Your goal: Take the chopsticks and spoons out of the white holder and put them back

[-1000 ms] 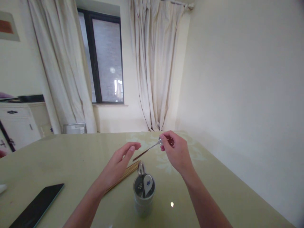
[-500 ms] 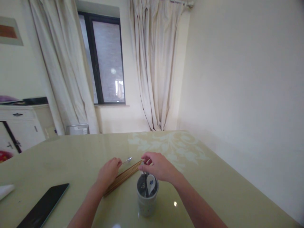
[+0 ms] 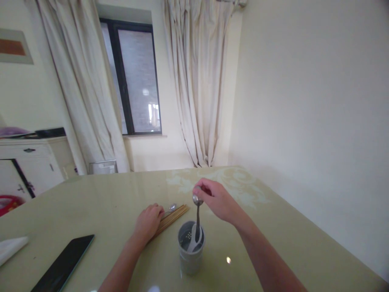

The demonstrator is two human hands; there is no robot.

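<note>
My right hand (image 3: 217, 198) pinched a metal spoon (image 3: 197, 217) upright, half out of the holder (image 3: 191, 248) near the table's front edge. My left hand (image 3: 148, 222) lay closed over another spoon (image 3: 170, 209) beside the chopsticks (image 3: 173, 215). One white spoon (image 3: 192, 242) remained inside.

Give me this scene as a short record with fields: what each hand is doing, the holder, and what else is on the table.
right hand: pinches the bowl end of a metal spoon, handle pointing down into the holder
left hand: rests on the table over a bundle of chopsticks, a small spoon at its fingers
holder: grey cylinder, upright, with a white ceramic spoon inside
table: glossy pale green, floral pattern at the far side
other items: dark tablet near left, white object at the left edge
</note>
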